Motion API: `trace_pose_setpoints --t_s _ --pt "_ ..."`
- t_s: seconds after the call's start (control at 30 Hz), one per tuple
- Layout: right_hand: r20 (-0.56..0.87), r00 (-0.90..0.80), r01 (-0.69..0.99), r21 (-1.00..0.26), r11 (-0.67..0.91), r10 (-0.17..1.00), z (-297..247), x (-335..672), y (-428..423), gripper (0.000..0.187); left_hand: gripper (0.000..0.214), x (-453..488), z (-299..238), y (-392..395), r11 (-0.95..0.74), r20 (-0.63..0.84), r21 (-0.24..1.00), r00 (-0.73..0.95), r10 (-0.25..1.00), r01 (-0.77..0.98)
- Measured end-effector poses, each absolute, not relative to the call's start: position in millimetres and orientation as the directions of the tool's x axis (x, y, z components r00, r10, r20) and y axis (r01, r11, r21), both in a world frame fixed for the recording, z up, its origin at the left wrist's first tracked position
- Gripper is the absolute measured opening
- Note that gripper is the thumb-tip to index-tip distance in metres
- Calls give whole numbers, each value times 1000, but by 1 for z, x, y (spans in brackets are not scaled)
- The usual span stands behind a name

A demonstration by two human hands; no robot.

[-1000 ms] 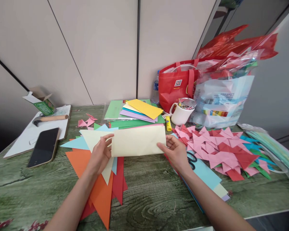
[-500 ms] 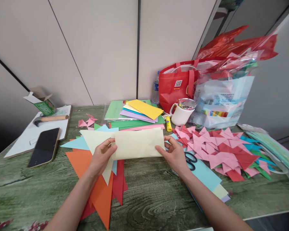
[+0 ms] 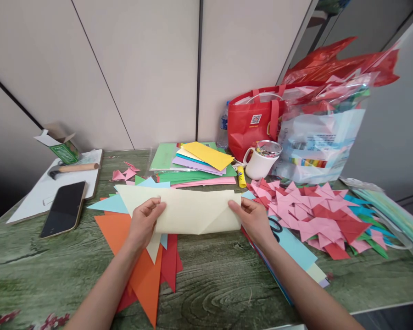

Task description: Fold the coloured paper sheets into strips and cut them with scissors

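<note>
Cream paper sheet (image 3: 196, 213) held at both ends, low over the green wood-grain table (image 3: 220, 284).

Far left: a phone (image 3: 64, 208) lies face up, partly on a white board (image 3: 27, 201), with a hammer (image 3: 74, 168) behind it. Next, orange and red paper triangles (image 3: 144, 279) lie fanned on the table. The left hand (image 3: 144, 222) is closed on the sheet's left end, thumb on top, fingers beneath. The sheet runs level at centre, in front of a stack of coloured sheets (image 3: 199, 162), and shows diagonal creases near its right end. The right hand (image 3: 254, 220) pinches that end. Just beside it lie scissors (image 3: 273, 227) on light blue paper. Further right: a pile of folded pink and red pieces (image 3: 313, 215).
</note>
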State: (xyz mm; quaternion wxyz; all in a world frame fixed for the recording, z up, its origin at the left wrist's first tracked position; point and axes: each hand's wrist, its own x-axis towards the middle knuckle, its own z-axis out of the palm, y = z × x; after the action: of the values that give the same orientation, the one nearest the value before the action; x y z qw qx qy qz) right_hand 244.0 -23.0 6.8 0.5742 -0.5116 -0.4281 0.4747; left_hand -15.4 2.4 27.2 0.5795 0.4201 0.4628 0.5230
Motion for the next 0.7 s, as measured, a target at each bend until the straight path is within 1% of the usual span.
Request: trace_pose_setpoints --t_s 0.1,0.17,0.3,0.4,0.53,0.63,0.7 --pt "-32 149 -187 -982 -4 988 6 244 -23 34 32 -15 26 1 89 -88 984 18 996 -156" --pt "-46 128 -200 -980 -20 991 5 244 -24 37 32 -15 25 1 85 -84 991 13 996 -106" --pt "-44 178 -154 -988 -16 983 5 244 -24 31 30 -16 23 1 48 -47 997 23 999 -62" --pt "-73 218 -238 -971 -20 973 6 243 -23 27 29 -16 21 1 9 -9 999 8 1000 -43" --pt "-75 242 -327 -945 9 967 6 241 -22 28 31 -14 20 2 31 -32 996 -13 999 -85" --pt "-69 262 -345 -938 27 963 3 240 -21 34 34 -12 20 3 24 -33 990 -60 998 -141" --pt "-72 270 -339 -940 24 960 1 241 -21 35 37 -11 22 2 12 -22 987 -56 998 -163"
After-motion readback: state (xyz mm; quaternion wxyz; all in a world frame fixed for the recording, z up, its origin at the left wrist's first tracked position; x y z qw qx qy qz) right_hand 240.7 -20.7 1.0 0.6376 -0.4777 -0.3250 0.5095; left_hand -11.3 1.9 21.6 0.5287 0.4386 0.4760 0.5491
